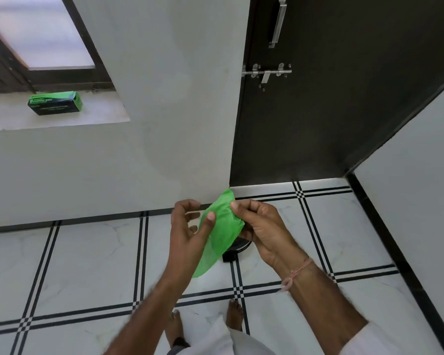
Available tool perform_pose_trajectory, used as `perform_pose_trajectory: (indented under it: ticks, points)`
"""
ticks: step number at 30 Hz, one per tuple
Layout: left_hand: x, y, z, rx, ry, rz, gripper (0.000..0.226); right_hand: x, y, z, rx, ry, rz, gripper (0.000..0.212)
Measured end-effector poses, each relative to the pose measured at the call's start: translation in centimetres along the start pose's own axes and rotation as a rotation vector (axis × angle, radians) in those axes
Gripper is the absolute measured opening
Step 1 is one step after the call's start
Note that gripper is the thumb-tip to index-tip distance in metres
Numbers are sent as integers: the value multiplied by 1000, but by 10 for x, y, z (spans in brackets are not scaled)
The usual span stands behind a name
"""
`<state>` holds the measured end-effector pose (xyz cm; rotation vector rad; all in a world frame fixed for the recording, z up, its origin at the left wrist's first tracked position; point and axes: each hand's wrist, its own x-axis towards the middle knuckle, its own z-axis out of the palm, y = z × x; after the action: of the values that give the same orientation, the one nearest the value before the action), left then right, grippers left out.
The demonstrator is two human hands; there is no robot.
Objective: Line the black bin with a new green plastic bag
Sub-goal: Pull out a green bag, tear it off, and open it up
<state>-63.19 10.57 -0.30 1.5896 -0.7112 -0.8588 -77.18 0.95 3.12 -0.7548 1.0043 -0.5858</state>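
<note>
A folded green plastic bag [221, 231] hangs between my two hands at the middle of the view. My left hand [187, 226] pinches its left edge with the thumb on top and the fingers behind. My right hand [259, 226] grips the bag's upper right edge. Below the bag, only a small part of the black bin [235, 251] shows on the floor, with a pedal-like black piece at its foot; the bag and my hands hide most of it.
A green and black box of garbage bags [55, 103] lies on the window sill at the upper left. A dark door [344, 98] with a metal latch [265, 73] stands behind the bin. White walls close the corner. My bare feet [235, 315] stand on white tiles with black lines.
</note>
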Motion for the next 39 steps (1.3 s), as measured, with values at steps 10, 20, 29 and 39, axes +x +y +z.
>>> perform_pose_trajectory:
  ticks: [10, 20, 29, 39]
  points:
    - [-10, 22, 43, -147, -65, 43, 23, 18, -12, 1, 55, -45, 55, 15]
    - [-8, 26, 41, -259, -56, -48, 27, 16, -16, 5, 85, 25, 25, 15]
    - [-5, 27, 40, -365, -15, -156, 25, 4, 2, 4, 180, -58, -64, 30]
    - [-6, 38, 39, -623, -37, -418, 22, -6, 19, -7, -177, -80, -335, 24]
